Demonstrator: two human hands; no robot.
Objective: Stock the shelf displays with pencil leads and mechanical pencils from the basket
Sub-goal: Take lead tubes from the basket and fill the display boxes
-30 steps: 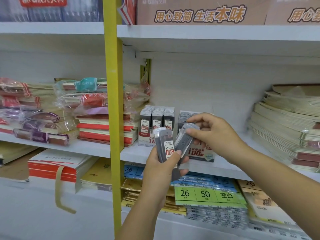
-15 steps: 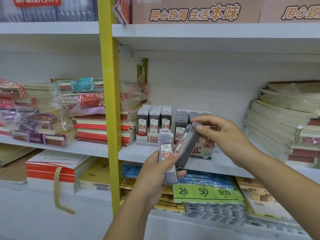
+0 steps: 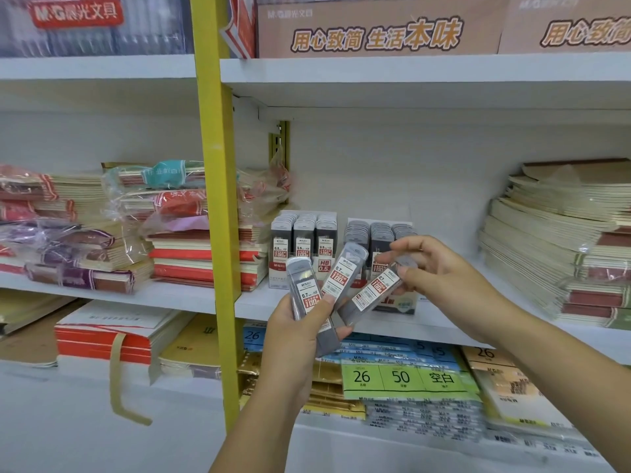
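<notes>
Pencil-lead cases (image 3: 303,292): two clasped in the left grip (image 3: 292,339), one pinched in the right grip (image 3: 438,274), before a white shelf (image 3: 184,298)

Left hand (image 3: 294,336), right hand (image 3: 444,278), fingers curled.

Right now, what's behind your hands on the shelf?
Two display boxes: the left box shows rows of lead cases. The right box is partly covered by the right hand and held cases.

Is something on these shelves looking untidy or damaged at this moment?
Yes. On the lower left shelf a tan strap hangs loose from the red-edged paper stack and dangles past the shelf edge. Above it, the plastic wrap on the notebook bundles is loose and crumpled.
</notes>
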